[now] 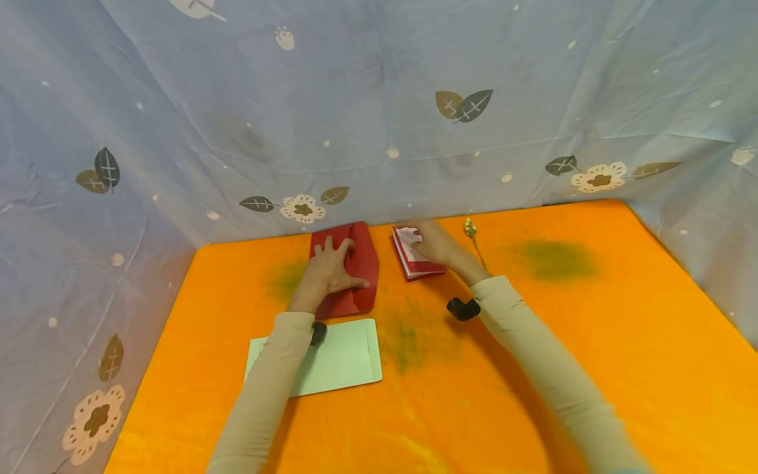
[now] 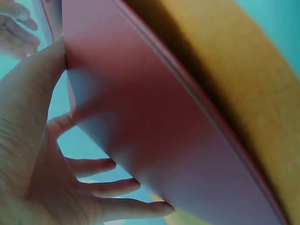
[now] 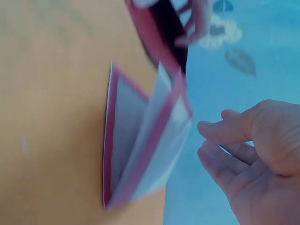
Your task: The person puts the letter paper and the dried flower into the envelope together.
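Observation:
A red envelope [image 1: 363, 263] lies near the back of the table, its pointed flap turned to the right. My left hand [image 1: 326, 271] rests on it with fingers spread, thumb toward the flap. In the left wrist view, the straight fingertips touch the red paper [image 2: 154, 103]. To the right stands a small folded red card [image 1: 422, 266] with white panels. My right hand [image 1: 435, 243] is at its upper right. The right wrist view shows the card [image 3: 154, 140] partly unfolded, with a gap between it and the loosely bent fingers [image 3: 229, 131].
A pale green envelope [image 1: 343, 359] lies in front of the red one, partly under the left forearm. A small sprig of yellowish flowers [image 1: 470, 228] lies behind the right wrist. Patterned cloth [image 1: 379, 99] hangs behind the orange table cover [image 1: 450, 408].

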The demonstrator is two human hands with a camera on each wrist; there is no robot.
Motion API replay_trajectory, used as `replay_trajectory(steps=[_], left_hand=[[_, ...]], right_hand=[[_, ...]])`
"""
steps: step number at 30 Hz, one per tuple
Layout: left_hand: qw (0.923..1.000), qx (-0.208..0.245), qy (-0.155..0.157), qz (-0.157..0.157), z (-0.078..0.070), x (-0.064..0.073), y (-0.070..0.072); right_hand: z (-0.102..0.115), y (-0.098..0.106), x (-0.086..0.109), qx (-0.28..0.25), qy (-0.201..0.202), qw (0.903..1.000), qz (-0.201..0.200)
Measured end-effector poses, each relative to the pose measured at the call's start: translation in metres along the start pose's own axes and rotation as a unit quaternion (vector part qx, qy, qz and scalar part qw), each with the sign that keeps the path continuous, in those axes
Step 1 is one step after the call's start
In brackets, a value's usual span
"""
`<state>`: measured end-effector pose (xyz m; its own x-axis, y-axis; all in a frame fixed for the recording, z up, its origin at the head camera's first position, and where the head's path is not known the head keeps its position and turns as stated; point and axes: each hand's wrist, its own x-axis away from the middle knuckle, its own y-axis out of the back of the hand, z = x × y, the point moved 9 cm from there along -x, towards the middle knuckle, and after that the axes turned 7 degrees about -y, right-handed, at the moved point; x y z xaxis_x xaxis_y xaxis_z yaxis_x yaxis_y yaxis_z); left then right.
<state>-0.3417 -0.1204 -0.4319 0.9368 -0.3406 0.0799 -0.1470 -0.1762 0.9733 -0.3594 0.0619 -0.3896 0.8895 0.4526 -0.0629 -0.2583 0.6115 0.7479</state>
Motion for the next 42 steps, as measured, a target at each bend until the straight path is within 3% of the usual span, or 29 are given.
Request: replay_trajectory(steps=[4,7,11,17,21,30,37,42], left_hand=[[1.0000,0.000,0.002,0.004,0.002,0.000,-0.001],[1.0000,-0.001,0.005,0.006,0.002,-0.001,-0.001],[1.0000,0.000,0.007,0.006,0.002,0.000,-0.002],[0.9999,0.008,0.009,0.003,0.001,0.001,-0.002],[0.9999,0.011,0.010,0.002,0.001,0.001,-0.003],[0.9999,0.008,0.010,0.003,0.002,0.000,-0.001],[0.9999,0.007,0.012,0.003,0.002,0.001,0.000],[0.9999,0.009,0.012,0.002,0.001,0.001,0.000]], right_hand=[[-0.022,0.009,-0.003,0.013,-0.040,0.9991,0.009],[-0.030,0.010,-0.005,0.028,-0.048,0.9983,0.015],[-0.037,0.007,-0.008,0.044,-0.056,0.9971,0.027],[-0.050,-0.001,-0.006,0.047,-0.114,0.9897,0.073],[-0.053,-0.005,-0.004,0.044,-0.127,0.9874,0.083],[-0.053,-0.003,-0.004,0.064,-0.105,0.9920,0.027],[-0.070,-0.001,0.007,-0.010,-0.206,0.9782,-0.027],[-0.073,0.005,0.015,-0.055,-0.212,0.9741,-0.057]])
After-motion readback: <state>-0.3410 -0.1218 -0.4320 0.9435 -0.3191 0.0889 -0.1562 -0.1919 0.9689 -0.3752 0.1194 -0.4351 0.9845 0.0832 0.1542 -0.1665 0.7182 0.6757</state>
